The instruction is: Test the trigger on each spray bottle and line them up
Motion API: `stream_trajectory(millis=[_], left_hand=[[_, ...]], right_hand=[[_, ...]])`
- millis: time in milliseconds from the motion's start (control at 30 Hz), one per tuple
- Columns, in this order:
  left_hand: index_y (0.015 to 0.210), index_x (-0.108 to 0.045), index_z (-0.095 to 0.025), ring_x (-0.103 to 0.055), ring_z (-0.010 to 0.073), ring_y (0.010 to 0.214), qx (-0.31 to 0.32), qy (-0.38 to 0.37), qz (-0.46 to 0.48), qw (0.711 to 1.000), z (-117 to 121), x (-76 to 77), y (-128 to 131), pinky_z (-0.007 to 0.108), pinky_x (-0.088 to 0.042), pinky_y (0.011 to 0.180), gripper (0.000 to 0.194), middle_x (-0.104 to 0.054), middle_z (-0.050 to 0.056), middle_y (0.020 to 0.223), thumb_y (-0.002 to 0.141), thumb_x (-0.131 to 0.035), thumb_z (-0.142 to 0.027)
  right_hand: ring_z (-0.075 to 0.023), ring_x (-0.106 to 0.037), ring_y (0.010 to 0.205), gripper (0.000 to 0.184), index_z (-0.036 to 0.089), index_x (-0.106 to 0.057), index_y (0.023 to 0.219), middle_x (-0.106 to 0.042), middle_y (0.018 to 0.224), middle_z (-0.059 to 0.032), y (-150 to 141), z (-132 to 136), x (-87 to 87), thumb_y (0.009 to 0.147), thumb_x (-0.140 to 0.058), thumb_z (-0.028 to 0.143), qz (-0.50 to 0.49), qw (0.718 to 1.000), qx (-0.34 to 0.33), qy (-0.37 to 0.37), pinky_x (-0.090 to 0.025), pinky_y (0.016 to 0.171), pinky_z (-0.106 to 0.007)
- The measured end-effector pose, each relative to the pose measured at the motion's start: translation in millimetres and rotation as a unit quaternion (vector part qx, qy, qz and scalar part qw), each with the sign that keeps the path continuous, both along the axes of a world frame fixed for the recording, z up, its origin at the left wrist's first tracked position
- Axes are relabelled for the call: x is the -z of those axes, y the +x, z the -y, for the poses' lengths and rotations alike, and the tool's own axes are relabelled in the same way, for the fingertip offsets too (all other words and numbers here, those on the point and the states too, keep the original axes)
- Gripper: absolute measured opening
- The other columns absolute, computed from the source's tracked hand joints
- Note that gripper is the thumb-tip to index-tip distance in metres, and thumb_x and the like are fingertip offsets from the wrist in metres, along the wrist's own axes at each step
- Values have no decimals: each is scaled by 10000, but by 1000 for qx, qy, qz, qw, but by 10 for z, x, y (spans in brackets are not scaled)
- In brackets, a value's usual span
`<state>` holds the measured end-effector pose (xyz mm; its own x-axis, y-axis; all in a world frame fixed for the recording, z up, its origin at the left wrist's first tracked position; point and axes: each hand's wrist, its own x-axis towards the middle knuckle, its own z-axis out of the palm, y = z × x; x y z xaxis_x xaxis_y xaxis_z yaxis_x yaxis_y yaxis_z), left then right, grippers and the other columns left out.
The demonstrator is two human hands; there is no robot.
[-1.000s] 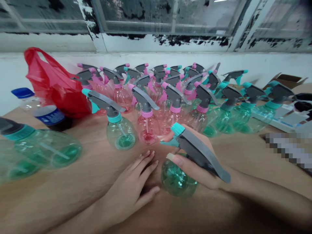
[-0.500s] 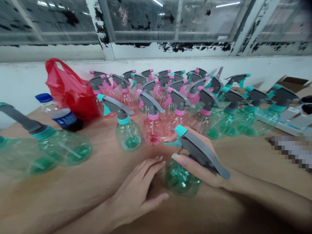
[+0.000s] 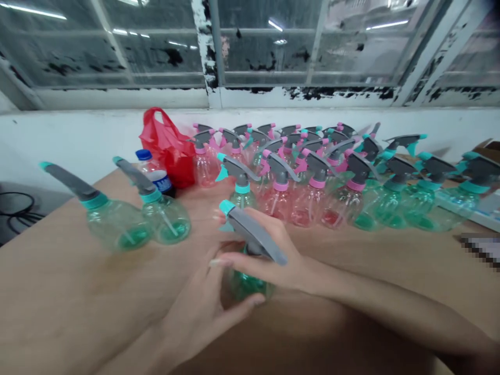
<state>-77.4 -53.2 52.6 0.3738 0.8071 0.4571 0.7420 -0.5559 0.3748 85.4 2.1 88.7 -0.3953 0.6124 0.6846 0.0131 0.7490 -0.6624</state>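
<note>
Fingers of the right hand (image 3: 292, 268) clamp a green spray bottle (image 3: 249, 283), well inside the left edge of the desk (image 3: 58, 281); the left hand (image 3: 199, 307), thumb spread, curves around it. Apparently steadying; next calls for even support.

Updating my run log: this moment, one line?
right hand: holds green spray bottle | left hand: around its body | beyond: red bag
</note>
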Motion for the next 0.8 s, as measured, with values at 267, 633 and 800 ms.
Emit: stream_trajectory(millis=[267, 633, 800], left_hand=[[1318, -407, -273, -567, 315, 1099, -56, 76, -55, 994, -140, -56, -600, 471, -481, 918, 508, -562, 76, 1195, 919, -541, -557], [1152, -573, -162, -509, 402, 999, -156, 130, -244, 948, -541, -440, -639, 554, -465, 837, 409, -563, 154, 1046, 935, -526, -506], [1171, -555, -180, -518, 383, 971, -146, 136, -279, 939, -581, -474, -618, 547, -460, 838, 373, -569, 144, 1115, 947, -519, -476]], right_hand=[[-233, -599, 1098, 603, 206, -589, 1178, -618, 1242, -83, 87, -105, -303, 703, -756, 537, 200, 977, 66, 19, -492, 897, -378], [-284, -655, 950, 418, 114, -578, 1183, -683, 1100, -148, 87, -421, -596, 918, -536, 434, 335, 871, 347, 93, -462, 752, -360], [-305, -688, 817, 512, 109, -538, 1219, -728, 902, -135, -99, -556, -515, 938, -438, 525, 411, 822, 388, 70, -403, 581, -321]])
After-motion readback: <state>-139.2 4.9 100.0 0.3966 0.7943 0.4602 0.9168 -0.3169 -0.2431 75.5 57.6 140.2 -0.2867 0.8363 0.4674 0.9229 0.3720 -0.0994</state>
